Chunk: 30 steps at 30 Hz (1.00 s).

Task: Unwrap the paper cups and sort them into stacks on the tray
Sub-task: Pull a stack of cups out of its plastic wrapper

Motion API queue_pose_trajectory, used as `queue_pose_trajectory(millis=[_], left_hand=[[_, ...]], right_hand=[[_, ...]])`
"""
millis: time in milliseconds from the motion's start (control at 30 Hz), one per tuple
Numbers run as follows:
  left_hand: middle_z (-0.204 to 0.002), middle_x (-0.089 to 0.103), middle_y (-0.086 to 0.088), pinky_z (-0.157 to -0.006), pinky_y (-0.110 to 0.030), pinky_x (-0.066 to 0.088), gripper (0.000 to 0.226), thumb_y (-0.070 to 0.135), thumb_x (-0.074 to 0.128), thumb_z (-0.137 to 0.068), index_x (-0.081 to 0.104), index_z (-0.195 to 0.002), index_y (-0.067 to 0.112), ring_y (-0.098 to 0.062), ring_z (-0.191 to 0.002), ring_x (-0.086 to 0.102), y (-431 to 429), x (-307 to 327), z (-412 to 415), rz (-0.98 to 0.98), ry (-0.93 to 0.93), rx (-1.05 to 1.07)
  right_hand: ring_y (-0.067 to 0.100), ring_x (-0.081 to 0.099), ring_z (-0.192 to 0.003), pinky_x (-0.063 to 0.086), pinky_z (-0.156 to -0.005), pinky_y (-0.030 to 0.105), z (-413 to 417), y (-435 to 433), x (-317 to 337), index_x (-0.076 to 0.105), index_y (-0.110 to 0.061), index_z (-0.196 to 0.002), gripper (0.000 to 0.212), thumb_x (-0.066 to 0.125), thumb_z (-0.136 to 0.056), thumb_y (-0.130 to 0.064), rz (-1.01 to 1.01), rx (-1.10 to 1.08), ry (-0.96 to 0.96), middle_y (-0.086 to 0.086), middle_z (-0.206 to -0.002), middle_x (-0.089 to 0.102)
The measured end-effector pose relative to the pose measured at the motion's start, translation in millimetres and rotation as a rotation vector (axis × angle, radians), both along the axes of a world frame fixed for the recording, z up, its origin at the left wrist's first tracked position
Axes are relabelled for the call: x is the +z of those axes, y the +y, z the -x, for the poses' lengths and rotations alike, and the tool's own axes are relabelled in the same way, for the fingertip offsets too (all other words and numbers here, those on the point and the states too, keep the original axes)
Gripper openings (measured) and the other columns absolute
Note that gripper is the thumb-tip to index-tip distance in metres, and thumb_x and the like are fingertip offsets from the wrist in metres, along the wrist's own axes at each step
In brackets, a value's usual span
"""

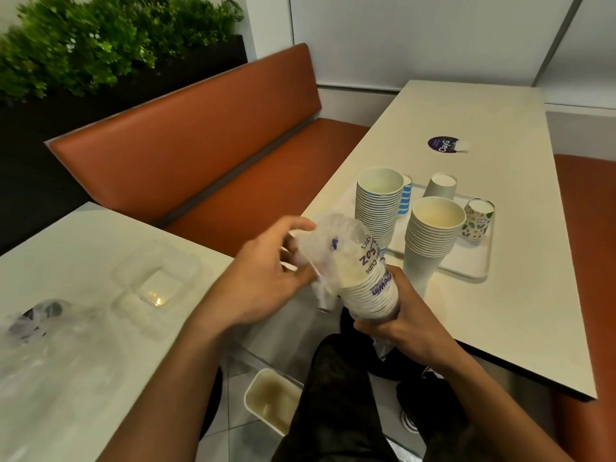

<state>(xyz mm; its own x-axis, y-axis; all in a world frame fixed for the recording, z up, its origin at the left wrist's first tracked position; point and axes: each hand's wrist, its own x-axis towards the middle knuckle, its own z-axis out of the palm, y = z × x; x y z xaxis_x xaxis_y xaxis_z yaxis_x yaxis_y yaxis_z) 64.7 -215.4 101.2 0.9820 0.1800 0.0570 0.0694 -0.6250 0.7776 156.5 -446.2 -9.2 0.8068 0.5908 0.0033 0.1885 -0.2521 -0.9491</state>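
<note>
My right hand (396, 325) grips the lower part of a sleeve of white paper cups (370, 295) wrapped in clear plastic with purple print. My left hand (266, 278) pinches the loose open end of that plastic wrapper (328, 241) at the top of the sleeve. On the right table lies a white tray (466, 265). It holds a tall stack of blue-rimmed cups (378, 208), a stack of plain white cups (431, 235), an upturned blue striped cup (405, 196), an upturned grey cup (440, 186) and an upturned leaf-patterned cup (476, 220).
The left table holds a clear plastic container (156, 288) and crumpled plastic wrapping (36, 325). An orange bench (200, 151) runs between the tables. A round purple sticker (443, 144) sits on the right table. A white tub (271, 400) stands on the floor by my legs.
</note>
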Motion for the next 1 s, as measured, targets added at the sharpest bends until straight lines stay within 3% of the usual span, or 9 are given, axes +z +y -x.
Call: queue_pose_trajectory(millis=[67,167,300,467,567,700,767,867,1000], left_hand=[[-0.117,0.072,0.013,-0.094,-0.045,0.058,0.046,0.033,0.080,-0.089,0.061,-0.130,0.039,-0.008,-0.105,0.070,-7,-11,-3,-0.005,0.044,-0.052],[-0.110,0.076,0.012,-0.093,-0.041,0.059,0.025,0.026,0.077,-0.093,0.072,-0.117,0.027,-0.009,-0.103,0.071,-15,-18,-7,0.083,-0.027,-0.047],[-0.105,0.076,0.003,-0.079,-0.025,0.059,0.016,0.020,0.069,-0.097,0.074,-0.110,0.012,-0.012,-0.096,0.073,-26,-16,-9,0.284,-0.119,-0.019],[-0.124,0.072,0.009,-0.080,-0.022,0.058,0.053,0.054,0.061,-0.084,0.058,-0.131,0.031,-0.010,-0.114,0.069,-34,-25,-9,0.637,-0.134,0.049],[-0.136,0.066,0.014,-0.097,-0.032,0.055,0.058,0.062,0.055,-0.090,0.049,-0.141,0.036,-0.009,-0.130,0.061,-37,-37,-10,0.693,-0.171,0.006],[-0.150,0.057,0.008,-0.118,-0.045,0.040,0.112,0.095,0.054,-0.066,0.037,-0.155,0.029,-0.014,-0.140,0.053,-48,-46,-13,0.785,-0.178,0.003],[-0.150,0.057,0.004,-0.115,-0.044,0.043,0.106,0.087,0.058,-0.073,0.037,-0.156,0.025,-0.017,-0.140,0.053,-54,-48,-13,0.798,-0.190,0.019],[-0.129,0.072,-0.001,-0.091,-0.029,0.058,0.066,0.050,0.068,-0.086,0.055,-0.141,0.015,-0.020,-0.121,0.068,-69,-50,-12,0.773,-0.201,0.116],[-0.117,0.077,0.006,-0.082,-0.022,0.059,0.056,0.034,0.075,-0.082,0.062,-0.134,0.017,-0.012,-0.108,0.074,-81,-61,-10,0.780,-0.232,0.201]], right_hand=[[-0.001,0.062,-0.115,0.052,-0.088,0.013,1,2,7,0.042,-0.034,-0.141,0.091,0.090,-0.072,0.001,-0.029,0.044,0.029,-0.020,-0.124,0.064],[-0.005,0.058,-0.124,0.049,-0.095,0.011,7,0,18,0.034,-0.037,-0.149,0.091,0.088,-0.081,-0.012,-0.116,0.142,0.133,-0.028,-0.133,0.061],[-0.002,0.060,-0.127,0.050,-0.095,0.013,14,2,28,0.043,-0.038,-0.147,0.053,0.066,-0.099,-0.041,-0.211,0.126,0.195,-0.026,-0.137,0.063],[0.007,0.068,-0.119,0.055,-0.100,0.027,11,7,28,0.055,-0.028,-0.139,0.050,0.066,-0.091,-0.037,-0.250,0.036,0.250,-0.015,-0.130,0.071],[0.009,0.069,-0.117,0.056,-0.095,0.023,9,8,24,0.058,-0.025,-0.137,0.049,0.071,-0.090,-0.032,-0.249,0.003,0.251,-0.013,-0.128,0.073],[0.013,0.071,-0.115,0.057,-0.095,0.024,12,12,21,0.062,-0.018,-0.134,0.049,0.076,-0.087,-0.024,-0.263,-0.007,0.258,-0.007,-0.124,0.075],[0.014,0.073,-0.112,0.058,-0.095,0.028,13,13,22,0.064,-0.017,-0.129,0.050,0.080,-0.082,-0.022,-0.268,-0.023,0.260,-0.007,-0.120,0.077],[0.014,0.074,-0.108,0.059,-0.089,0.026,11,14,26,0.067,-0.016,-0.126,0.052,0.086,-0.078,-0.016,-0.258,-0.019,0.229,-0.005,-0.115,0.078],[0.011,0.074,-0.107,0.058,-0.083,0.019,8,15,34,0.066,-0.014,-0.125,0.056,0.086,-0.075,0.001,-0.285,0.033,0.224,-0.006,-0.114,0.079]])
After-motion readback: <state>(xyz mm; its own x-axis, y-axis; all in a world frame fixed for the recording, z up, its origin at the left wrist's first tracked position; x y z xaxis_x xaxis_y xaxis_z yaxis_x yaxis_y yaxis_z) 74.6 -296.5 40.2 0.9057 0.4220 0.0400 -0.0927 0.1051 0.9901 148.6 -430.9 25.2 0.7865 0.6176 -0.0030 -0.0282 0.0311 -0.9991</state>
